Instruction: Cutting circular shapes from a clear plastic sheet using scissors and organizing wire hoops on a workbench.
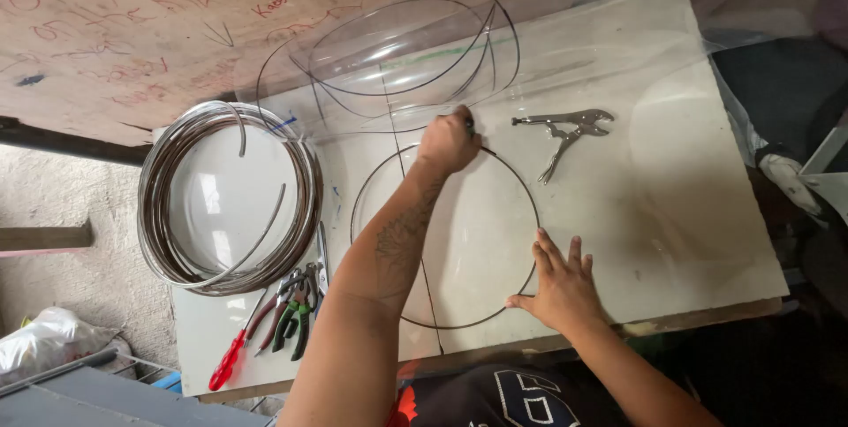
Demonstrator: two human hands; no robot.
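A thin dark wire ring [533,206] lies flat on a clear plastic sheet on the white table [671,215]. My left hand [448,140] reaches across to the ring's far side and grips a small dark tool or marker at the rim. My right hand [560,284] presses flat, fingers spread, on the sheet at the ring's near right edge. A straight thin line [402,171] runs across the ring from far to near.
Silver locking pliers [565,127] lie right of my left hand. A coil of metal strip [225,202] sits at the left. Pliers with red and green handles [283,317] lie near the front left. Clear plastic domes with wire rings [406,47] rest at the back.
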